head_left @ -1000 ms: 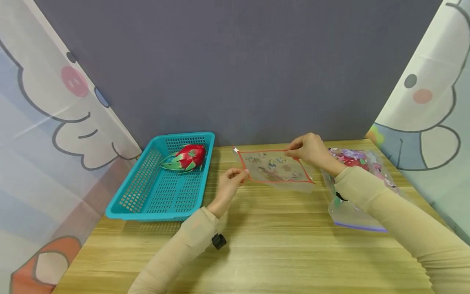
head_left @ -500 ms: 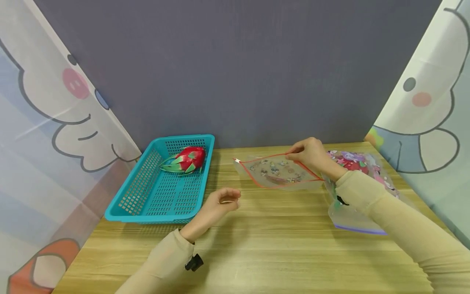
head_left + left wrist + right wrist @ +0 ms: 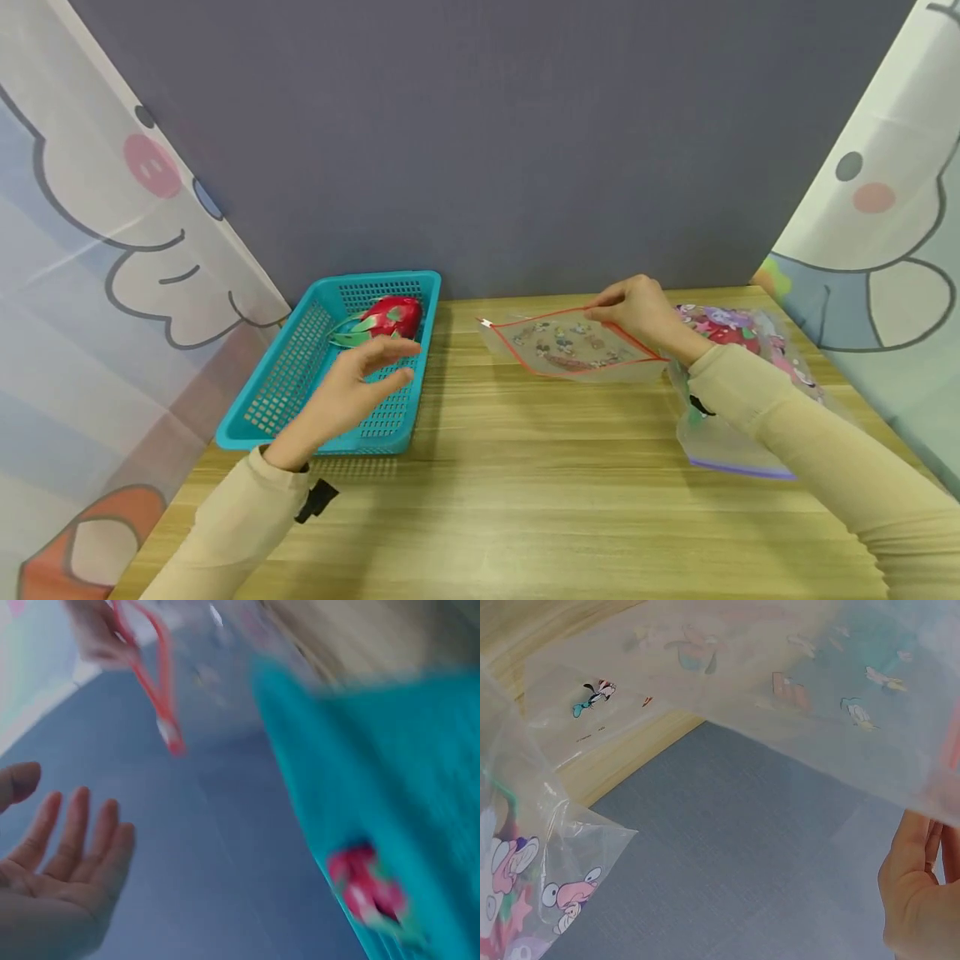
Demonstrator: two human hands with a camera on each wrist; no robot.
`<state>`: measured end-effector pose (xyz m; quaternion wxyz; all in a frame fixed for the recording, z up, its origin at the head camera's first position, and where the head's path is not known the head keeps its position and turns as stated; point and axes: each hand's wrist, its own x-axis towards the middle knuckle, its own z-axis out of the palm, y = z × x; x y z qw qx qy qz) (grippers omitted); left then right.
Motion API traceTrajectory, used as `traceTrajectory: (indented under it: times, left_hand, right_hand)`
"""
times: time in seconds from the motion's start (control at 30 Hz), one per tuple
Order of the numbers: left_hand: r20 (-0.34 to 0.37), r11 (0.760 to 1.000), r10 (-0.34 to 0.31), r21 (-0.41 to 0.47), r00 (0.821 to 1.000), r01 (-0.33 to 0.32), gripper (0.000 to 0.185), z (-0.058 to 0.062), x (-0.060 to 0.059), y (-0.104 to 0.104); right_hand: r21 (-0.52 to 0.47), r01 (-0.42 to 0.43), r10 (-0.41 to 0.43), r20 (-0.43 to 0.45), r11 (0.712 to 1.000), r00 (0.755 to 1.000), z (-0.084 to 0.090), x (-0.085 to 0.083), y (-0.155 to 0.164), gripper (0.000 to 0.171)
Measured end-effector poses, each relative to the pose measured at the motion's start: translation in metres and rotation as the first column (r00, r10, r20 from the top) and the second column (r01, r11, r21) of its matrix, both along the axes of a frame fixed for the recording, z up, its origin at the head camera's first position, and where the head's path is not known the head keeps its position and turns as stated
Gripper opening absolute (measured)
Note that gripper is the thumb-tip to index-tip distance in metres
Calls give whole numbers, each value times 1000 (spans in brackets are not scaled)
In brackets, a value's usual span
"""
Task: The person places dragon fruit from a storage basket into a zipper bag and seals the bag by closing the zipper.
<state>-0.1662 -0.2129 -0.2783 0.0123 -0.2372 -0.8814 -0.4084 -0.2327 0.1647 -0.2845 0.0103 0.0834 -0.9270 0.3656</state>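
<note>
My right hand [image 3: 637, 312] pinches the upper edge of a clear zip bag [image 3: 562, 346] with a red zip and cartoon prints. The bag's mouth gapes, its white slider at the left corner. In the right wrist view the printed film of the bag [image 3: 787, 697] spreads wide from the fingers. My left hand [image 3: 348, 387], fingers apart and slightly bent, holds nothing; it overlaps the front right part of the teal basket [image 3: 262, 433] in the head view. A red dragon fruit [image 3: 397, 315] with green tips lies at the back of that basket, partly behind the hand.
A second clear printed bag [image 3: 738, 450] with a purple zip lies at the right, something red inside, partly under my right forearm. A dark grey panel [image 3: 495, 150] stands behind the wooden table [image 3: 525, 467]. Cartoon-printed sheets [image 3: 885, 192] flank both sides.
My left hand has let go of the red-zip bag and moved left to the basket. The bag's mouth has spread apart, its front edge dropping, while my right hand keeps its pinch.
</note>
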Motion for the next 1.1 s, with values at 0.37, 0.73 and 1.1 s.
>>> traceTrajectory:
  times: [0.37, 0.73, 1.1]
  left_hand:
    - [-41, 982, 169, -83, 985, -172, 37, -3, -105, -60]
    - [79, 944, 247, -247, 966, -221, 67, -45, -171, -69]
    - [118, 910, 259, -361, 959, -202, 87, -85, -201, -57]
  right_hand:
    - [-28, 5, -5, 15, 1000, 1000, -7, -1, 1, 23]
    - [4, -9, 9, 0, 1000, 1000, -13, 3, 2, 22]
    - [0, -5, 5, 3, 1000, 1000, -12, 3, 0, 20]
